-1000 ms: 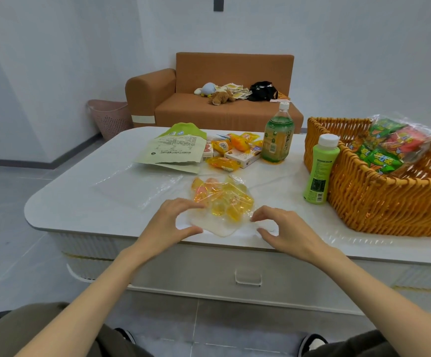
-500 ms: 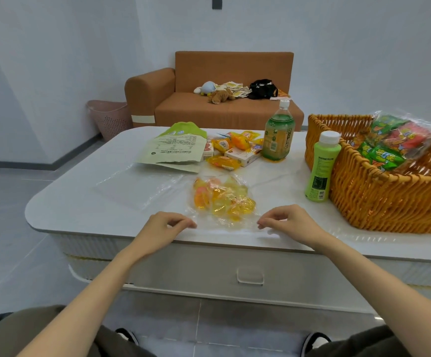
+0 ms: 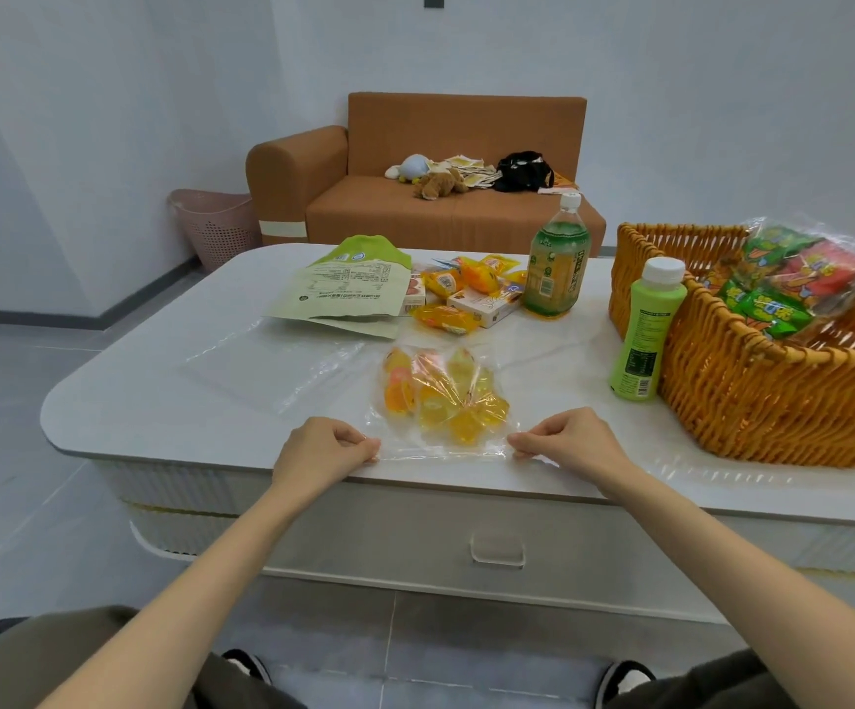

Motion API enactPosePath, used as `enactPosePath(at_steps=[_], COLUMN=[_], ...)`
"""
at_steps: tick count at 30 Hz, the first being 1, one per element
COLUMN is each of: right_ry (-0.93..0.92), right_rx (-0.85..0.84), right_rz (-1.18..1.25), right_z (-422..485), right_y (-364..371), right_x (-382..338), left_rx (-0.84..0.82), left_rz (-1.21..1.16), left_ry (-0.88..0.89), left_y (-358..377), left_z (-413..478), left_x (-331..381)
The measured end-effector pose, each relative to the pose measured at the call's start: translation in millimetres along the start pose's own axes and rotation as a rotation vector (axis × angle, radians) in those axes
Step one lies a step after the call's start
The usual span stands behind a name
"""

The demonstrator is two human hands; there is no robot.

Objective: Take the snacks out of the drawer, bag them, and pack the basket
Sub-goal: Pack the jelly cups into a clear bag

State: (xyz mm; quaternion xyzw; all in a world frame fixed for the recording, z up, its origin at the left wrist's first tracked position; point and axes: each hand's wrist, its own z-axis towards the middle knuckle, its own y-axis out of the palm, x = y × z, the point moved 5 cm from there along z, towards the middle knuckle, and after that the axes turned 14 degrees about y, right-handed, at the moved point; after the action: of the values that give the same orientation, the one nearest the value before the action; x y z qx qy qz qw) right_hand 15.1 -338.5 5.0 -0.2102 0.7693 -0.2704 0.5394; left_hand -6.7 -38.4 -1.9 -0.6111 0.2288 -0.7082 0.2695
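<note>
A clear plastic bag (image 3: 443,396) filled with yellow and orange jelly snacks lies flat near the front edge of the white table (image 3: 159,401). My left hand (image 3: 320,450) pinches the bag's near left corner and my right hand (image 3: 573,437) pinches its near right corner, stretching the open edge between them. The wicker basket (image 3: 773,401) stands at the right and holds a bag of green and red snack packs (image 3: 798,284). More loose snacks (image 3: 466,294) lie further back. The drawer (image 3: 497,550) in the table front is closed.
An empty clear bag (image 3: 266,365) lies left of the filled one. A green pouch (image 3: 348,289), a green tea bottle (image 3: 555,263) and a light green bottle (image 3: 645,330) stand on the table. A sofa (image 3: 415,207) and pink bin (image 3: 215,227) are behind.
Both hands slid apart from over the bag to its near corners. The bag's near edge is now pulled flat and straight.
</note>
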Motion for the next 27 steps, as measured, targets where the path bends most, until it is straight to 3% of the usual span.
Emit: enactPosePath(at_steps=[7, 13, 22, 24, 26, 27], right_ry=[-0.033, -0.083, -0.132, -0.33, -0.651, -0.79], right_rx=[0.255, 0.343, 0.401, 0.56, 0.732, 0.741], right_rz=[-0.223, -0.154, -0.163, -0.301, -0.476, -0.525], right_z=[-6, -15, -7, -16, -32, -40], right_y=[9, 20, 12, 13, 24, 34], right_x=[-8, -9, -6, -19, -39, -47], left_rx=[-0.042, -0.066, 0.015, 0.058, 0.098, 0.11], left_rz=[0.45, 0.632, 0.364, 0.37, 0.38, 0.387], left_ry=[0.054, 0.023, 0.012, 0.035, 0.055, 0.071], left_y=[14, 28, 13, 14, 17, 18], left_z=[-1, 5, 6, 5, 4, 4], left_x=[25, 22, 11, 12, 13, 14])
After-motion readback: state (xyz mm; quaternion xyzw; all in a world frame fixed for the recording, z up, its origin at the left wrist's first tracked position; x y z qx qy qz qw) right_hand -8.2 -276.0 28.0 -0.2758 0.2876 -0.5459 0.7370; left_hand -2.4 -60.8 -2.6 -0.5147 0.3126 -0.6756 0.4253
